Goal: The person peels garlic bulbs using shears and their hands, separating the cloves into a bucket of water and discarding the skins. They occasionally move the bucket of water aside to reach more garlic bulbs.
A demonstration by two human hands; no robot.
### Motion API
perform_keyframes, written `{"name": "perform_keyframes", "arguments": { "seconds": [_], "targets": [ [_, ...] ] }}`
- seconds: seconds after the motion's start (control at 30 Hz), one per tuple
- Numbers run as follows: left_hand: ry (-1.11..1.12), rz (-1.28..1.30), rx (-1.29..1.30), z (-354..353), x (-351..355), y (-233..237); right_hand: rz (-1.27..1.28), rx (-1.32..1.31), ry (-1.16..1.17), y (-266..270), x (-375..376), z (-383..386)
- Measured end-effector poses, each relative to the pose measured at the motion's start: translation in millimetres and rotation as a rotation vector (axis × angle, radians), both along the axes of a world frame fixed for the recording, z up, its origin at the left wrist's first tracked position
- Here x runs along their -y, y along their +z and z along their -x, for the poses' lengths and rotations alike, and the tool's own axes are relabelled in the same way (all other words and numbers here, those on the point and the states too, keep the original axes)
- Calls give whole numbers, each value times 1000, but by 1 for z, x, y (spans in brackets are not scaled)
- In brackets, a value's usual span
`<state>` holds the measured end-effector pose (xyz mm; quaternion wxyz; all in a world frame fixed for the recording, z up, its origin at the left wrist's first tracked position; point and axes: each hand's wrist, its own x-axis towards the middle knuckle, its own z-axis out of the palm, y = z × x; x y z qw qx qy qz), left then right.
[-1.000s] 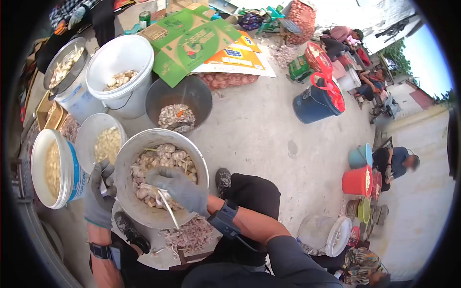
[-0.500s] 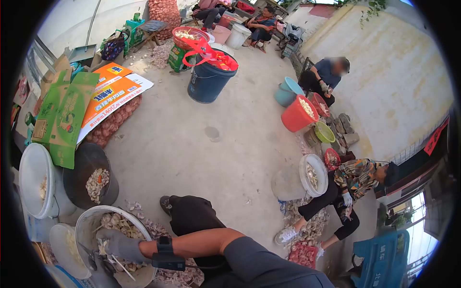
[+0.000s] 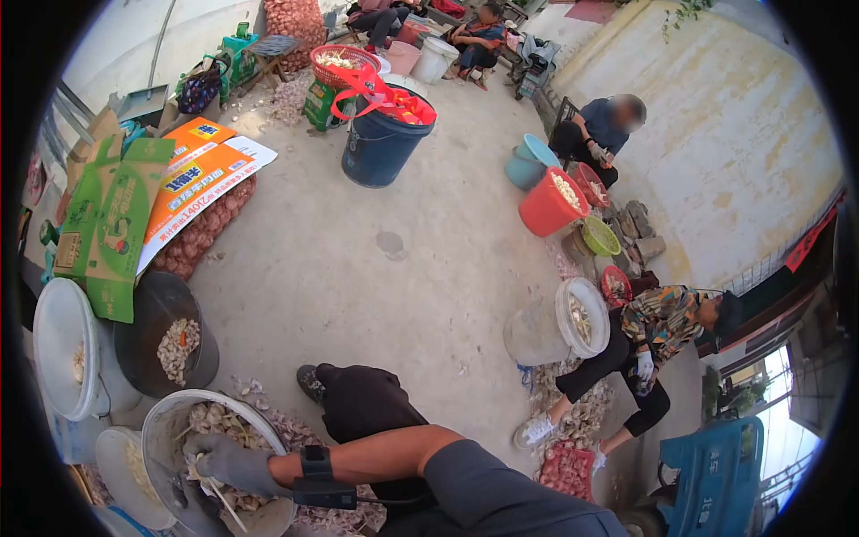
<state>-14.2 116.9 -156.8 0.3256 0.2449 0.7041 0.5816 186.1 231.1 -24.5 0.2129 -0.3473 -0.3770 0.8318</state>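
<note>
My right hand, in a grey glove with a black device strapped at the wrist, reaches into a white bucket at the lower left. Its fingers are closed around a pale garlic bulb. Garlic bulbs with stalks lie in the bucket around it. Just below, my left hand shows only as a dark, shadowed gloved shape close to the right one; its fingers are not clear. A thin pale stick-like piece, perhaps a stalk, slants down beside both hands.
A black bucket of garlic cloves and a white bucket stand left. Garlic skins litter the ground near my leg. A blue bucket is further ahead. Several people sit among buckets; a blue vehicle is lower right.
The view has shifted slightly. My right hand stays in the bucket at the garlic, turned a little. The seated person at upper right has moved the hands slightly.
</note>
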Motion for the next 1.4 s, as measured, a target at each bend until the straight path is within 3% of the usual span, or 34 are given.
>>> {"name": "perform_keyframes", "arguments": {
  "seconds": [0.1,0.17,0.2,0.27,0.3,0.37,0.4,0.47,0.5,0.53,0.57,0.6,0.67,0.7,0.77,0.9,0.97,1.03,1.1,1.17,1.4],
  "targets": [
    [-120,18,-105,-10,-3,32,36,-22,-94,-13,6,8],
    [-27,436,156,-22,-10,75,23,-6,-93,-8,6,6],
    [-28,434,155,-19,-8,63,11,9,-93,-5,6,5],
    [44,38,212,-5,1,16,0,15,-65,-7,7,6],
    [42,38,213,6,5,-3,-11,23,-35,-7,7,5],
    [-74,100,-169,23,10,-29,10,15,-32,1,5,0],
    [-77,100,-169,23,10,-28,30,5,-26,5,5,-2],
    [-343,22,-1609,20,7,-6,40,5,-42,11,5,-5],
    [-346,19,-1612,0,3,35,51,5,-54,12,5,-5],
    [-384,158,-1061,-36,-2,95,50,4,-57,8,6,-3],
    [-400,276,-504,-56,-5,126,61,-31,-81,1,7,0],
    [-402,274,-504,-57,-7,124,70,-65,-107,0,6,1],
    [-232,333,-183,-58,-10,119,73,-47,-108,-2,5,4],
    [-233,333,-184,-52,-11,116,78,-28,-105,-2,5,5],
    [-469,-112,-1475,-39,-15,108,45,-13,-112,-7,5,6],
    [-467,-129,-1432,-49,-20,117,47,-14,-143,-3,4,0],
    [-153,352,46,-78,-28,150,49,-17,-153,-2,5,-7],
    [-191,430,36,-79,-31,149,47,-21,-160,9,4,-19],
    [-209,499,22,-79,-31,134,90,175,-120,28,0,-31],
    [-50,192,176,-75,-33,89,59,151,-130,-2,4,-30],
    [-65,52,234,-79,-32,93,120,69,-131,1,2,-31]
  ]
}}
